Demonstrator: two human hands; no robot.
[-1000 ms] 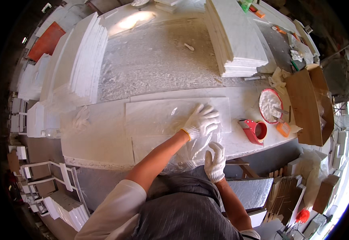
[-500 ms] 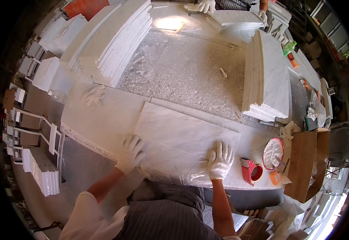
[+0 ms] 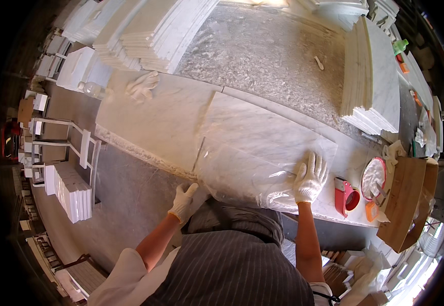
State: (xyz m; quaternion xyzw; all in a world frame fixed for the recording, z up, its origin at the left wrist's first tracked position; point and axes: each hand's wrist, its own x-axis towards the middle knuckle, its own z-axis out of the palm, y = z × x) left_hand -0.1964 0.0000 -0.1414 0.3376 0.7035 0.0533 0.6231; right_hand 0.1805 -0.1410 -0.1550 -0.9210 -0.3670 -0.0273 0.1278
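A grey-veined white marble slab [image 3: 262,130] lies on the work surface before me, with clear plastic film [image 3: 242,176] wrinkled over its near part. My right hand [image 3: 311,178], in a white knit glove, rests flat on the slab's right end with its fingers stretched out. My left hand [image 3: 182,202], gloved too, is low beside the work surface's front edge, left of the film's near corner. Its thumb points up and the other fingers look curled; whatever they may hold is hidden.
To the right stand a red tape dispenser [image 3: 345,197], a red-rimmed tub of white paste [image 3: 373,178] and a cardboard box [image 3: 404,196]. Stacked marble slabs [image 3: 369,76] flank the dusty middle. A loose glove [image 3: 142,86] and a plastic bottle [image 3: 92,90] lie left.
My left hand has moved from the slab's left side down to the front edge, its fingers curling. My right hand stays flat on the slab. The whole view has shifted.
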